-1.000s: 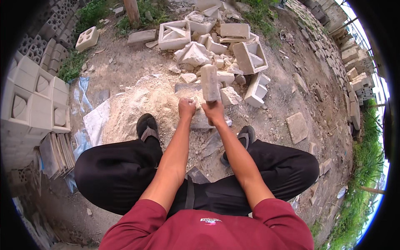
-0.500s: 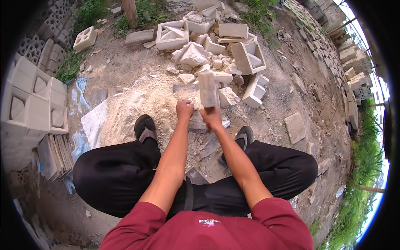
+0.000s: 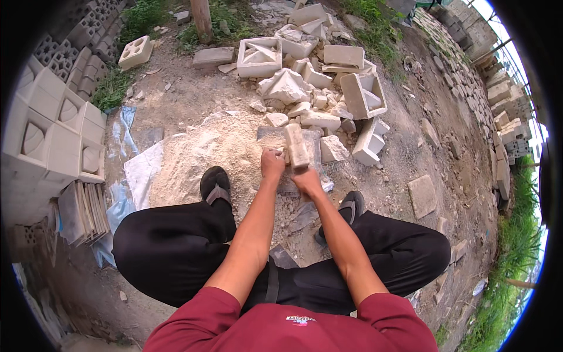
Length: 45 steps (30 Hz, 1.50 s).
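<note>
My right hand is closed around the handle of a mallet with a long, blocky, dusty tan head. The head is over a flat grey slab on the ground between my feet. Just left of the mallet, my left hand is closed, fingers bent low over the slab; what they pinch is hidden or too small to name. Crushed pale rubble lies heaped beside the slab on the left. A broken pale chunk rests at the slab's right edge.
Broken cast blocks are piled beyond the slab. At the left stand stacked pale blocks and a row of thin upright plates. A wooden post rises at the far side. A flat stone lies to the right.
The mallet head has come down closer to the slab, beside my left hand. My left hand stays closed at the slab. The whole view has shifted slightly.
</note>
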Each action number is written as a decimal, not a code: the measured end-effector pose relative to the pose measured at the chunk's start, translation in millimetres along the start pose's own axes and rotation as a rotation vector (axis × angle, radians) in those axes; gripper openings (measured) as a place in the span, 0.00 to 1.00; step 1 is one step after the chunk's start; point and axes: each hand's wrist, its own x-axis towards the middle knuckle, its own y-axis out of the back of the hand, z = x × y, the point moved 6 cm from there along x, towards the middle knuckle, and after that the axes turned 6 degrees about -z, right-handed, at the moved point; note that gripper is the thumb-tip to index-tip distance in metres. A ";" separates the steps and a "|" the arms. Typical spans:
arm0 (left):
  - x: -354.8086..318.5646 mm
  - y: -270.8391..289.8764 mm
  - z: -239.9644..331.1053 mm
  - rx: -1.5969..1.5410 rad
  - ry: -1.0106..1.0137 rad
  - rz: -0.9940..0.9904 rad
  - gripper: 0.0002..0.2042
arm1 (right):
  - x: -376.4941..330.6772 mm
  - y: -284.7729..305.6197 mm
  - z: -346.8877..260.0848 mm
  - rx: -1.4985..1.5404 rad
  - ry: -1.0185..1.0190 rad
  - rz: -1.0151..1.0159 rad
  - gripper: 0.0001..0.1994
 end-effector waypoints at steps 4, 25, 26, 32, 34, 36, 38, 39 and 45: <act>7.0 6.7 1.4 0.118 -0.085 0.059 0.12 | 9.5 4.5 6.6 0.176 -0.095 -0.080 0.14; -3.0 8.3 -13.6 0.099 -0.030 -0.003 0.12 | 8.7 21.6 -33.2 0.581 -0.034 0.027 0.11; -2.4 6.0 -10.1 0.077 -0.026 -0.005 0.12 | 7.3 14.6 -18.5 0.420 -0.020 0.046 0.12; 2.2 2.4 -8.5 0.035 0.016 -0.016 0.11 | 6.5 3.6 11.1 0.295 -0.225 -0.112 0.16; 0.5 13.8 -21.3 0.093 -0.027 0.026 0.12 | 3.5 15.0 -22.9 0.496 -0.178 -0.103 0.12; 1.2 11.8 -20.4 0.092 -0.044 0.034 0.13 | 10.9 26.3 -32.3 0.545 -0.109 -0.060 0.12; -2.9 15.0 -25.7 0.121 -0.032 0.033 0.13 | 13.3 26.1 -44.1 0.536 -0.061 -0.020 0.11; 0.1 15.5 -21.9 0.131 -0.039 0.035 0.12 | 11.9 18.0 -37.6 0.480 -0.056 -0.004 0.11; 2.1 0.7 -0.2 0.080 -0.028 -0.020 0.11 | 7.3 -6.0 24.5 0.160 -0.128 -0.010 0.16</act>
